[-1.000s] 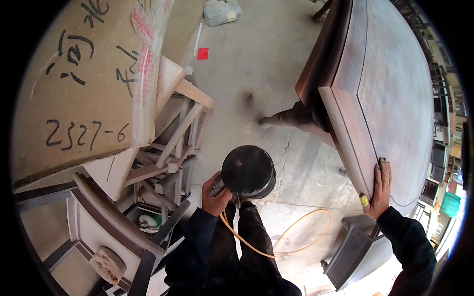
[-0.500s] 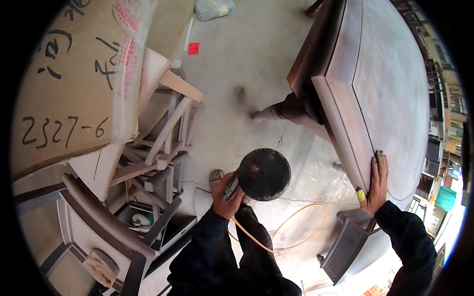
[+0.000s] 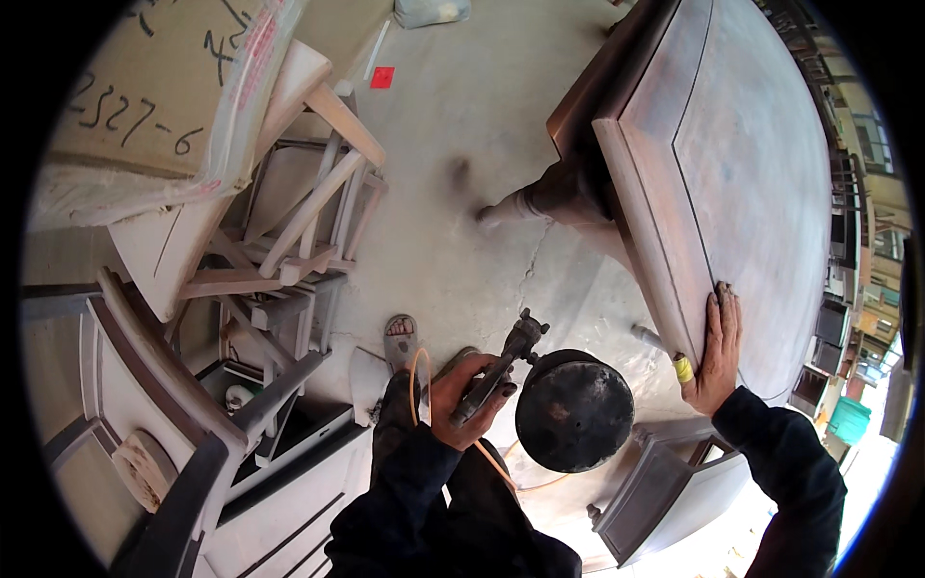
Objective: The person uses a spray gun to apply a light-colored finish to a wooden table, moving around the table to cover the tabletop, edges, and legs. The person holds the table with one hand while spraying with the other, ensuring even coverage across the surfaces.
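Observation:
My left hand [image 3: 468,409] is closed around the handle of a dark spray gun [image 3: 518,342], whose head points away from me. A round black paint cup [image 3: 575,409] is attached at its right side. A thin orange hose [image 3: 495,464] loops by that hand and past my legs. On the right, my right hand [image 3: 715,354] lies flat with fingers stretched out on the edge of a large wooden tabletop [image 3: 761,202]. Yellow tape wraps its thumb. The top has a greyish, reddish-brown surface with a dark line along its border.
Stacked unfinished wooden chairs [image 3: 308,212] and a curved chair back [image 3: 173,371] crowd the left, below a cardboard box [image 3: 145,116]. A small dark cabinet piece [image 3: 646,482] stands under my right arm. A red square [image 3: 383,77] lies on the concrete floor [image 3: 453,116].
The spray gun has turned in my left hand's grip, its cup swinging right and nearer, so its head now shows. My right hand stays on the tabletop edge. The view has shifted slightly.

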The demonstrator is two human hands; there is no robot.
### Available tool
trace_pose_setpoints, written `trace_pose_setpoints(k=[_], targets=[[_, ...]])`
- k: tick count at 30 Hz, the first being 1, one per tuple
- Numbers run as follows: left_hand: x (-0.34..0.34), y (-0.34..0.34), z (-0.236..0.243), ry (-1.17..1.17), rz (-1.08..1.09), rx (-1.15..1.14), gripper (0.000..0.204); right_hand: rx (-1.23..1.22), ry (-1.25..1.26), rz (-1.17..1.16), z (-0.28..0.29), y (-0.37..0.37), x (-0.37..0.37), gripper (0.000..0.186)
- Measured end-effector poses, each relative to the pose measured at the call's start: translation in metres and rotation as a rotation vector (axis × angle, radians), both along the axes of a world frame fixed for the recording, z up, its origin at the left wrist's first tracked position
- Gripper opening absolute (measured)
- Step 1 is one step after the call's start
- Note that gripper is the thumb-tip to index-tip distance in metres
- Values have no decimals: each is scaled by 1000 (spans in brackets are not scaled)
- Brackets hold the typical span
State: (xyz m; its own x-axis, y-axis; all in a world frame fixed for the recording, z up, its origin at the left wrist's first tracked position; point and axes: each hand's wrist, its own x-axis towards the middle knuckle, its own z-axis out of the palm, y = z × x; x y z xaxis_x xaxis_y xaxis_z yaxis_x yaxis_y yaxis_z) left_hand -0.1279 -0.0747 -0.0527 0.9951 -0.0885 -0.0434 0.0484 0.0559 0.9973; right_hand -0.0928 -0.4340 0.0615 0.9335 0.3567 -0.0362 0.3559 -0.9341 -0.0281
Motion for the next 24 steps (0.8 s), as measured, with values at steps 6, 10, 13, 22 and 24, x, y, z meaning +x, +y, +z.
trace_pose_setpoints(k=[6, 10, 13, 22, 24], targets=[[-8, -21, -43, 43, 187, -36, 35, 9, 7, 20, 0, 1, 0, 76], [-16, -28, -63, 119, 231, 34, 33, 5, 7, 36, -3, -1, -2, 77], [-30, -33, -86, 177, 250, -15, 33, -3, 9, 34, -1, -2, -2, 77], [2, -6, -110, 454, 278, -110, 22, -5, 21, 15, 0, -3, -4, 78], [34, 7, -113, 487, 288, -149, 24, -5, 21, 11, -1, -1, -2, 78]])
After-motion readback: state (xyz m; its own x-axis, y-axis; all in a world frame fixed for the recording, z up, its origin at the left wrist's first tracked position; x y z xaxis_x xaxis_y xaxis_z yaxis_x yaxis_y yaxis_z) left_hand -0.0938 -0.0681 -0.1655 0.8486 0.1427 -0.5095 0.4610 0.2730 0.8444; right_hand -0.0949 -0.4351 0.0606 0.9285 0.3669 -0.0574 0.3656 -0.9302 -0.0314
